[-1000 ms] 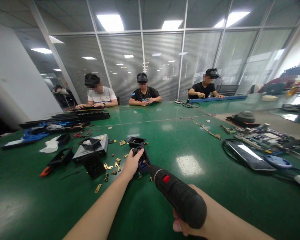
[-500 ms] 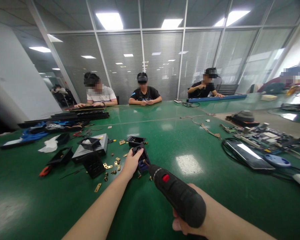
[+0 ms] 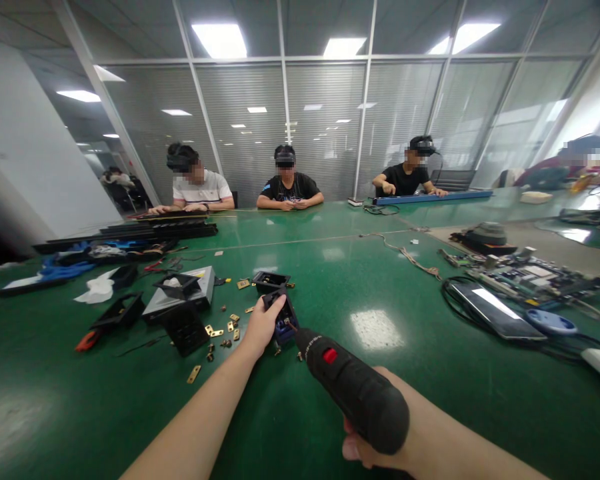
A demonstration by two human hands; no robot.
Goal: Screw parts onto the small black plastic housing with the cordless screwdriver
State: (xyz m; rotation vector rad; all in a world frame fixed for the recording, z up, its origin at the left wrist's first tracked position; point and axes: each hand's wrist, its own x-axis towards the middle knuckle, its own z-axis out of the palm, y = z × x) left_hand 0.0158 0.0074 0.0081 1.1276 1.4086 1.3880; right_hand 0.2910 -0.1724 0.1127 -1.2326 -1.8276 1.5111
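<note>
My left hand (image 3: 263, 327) is closed on a small black plastic housing (image 3: 289, 310), thumb over its near side, pressing it to the table. In my right hand (image 3: 363, 443) is a black cordless screwdriver (image 3: 355, 390) with a red switch, its handle hidden behind its body. The bit points left and reaches into the housing; whether it is seated on a screw I cannot tell. Just behind the housing sits a similar black box (image 3: 270, 281). Brass plates (image 3: 217, 333) and small screws (image 3: 211, 353) lie scattered left of my left hand.
Left stand a silver metal box (image 3: 205, 287), more black housings (image 3: 185, 330) and an orange-handled tool (image 3: 87, 341). To the right are a phone (image 3: 497, 310), black cables and a circuit board (image 3: 540, 273). Several people sit across the green table (image 3: 320, 427), one handling a blue bar (image 3: 435, 197).
My hands, the housing and the screwdriver stay almost in place, with a very slight shift in view. The person at the blue bar has lowered a hand from near the face to the bar.
</note>
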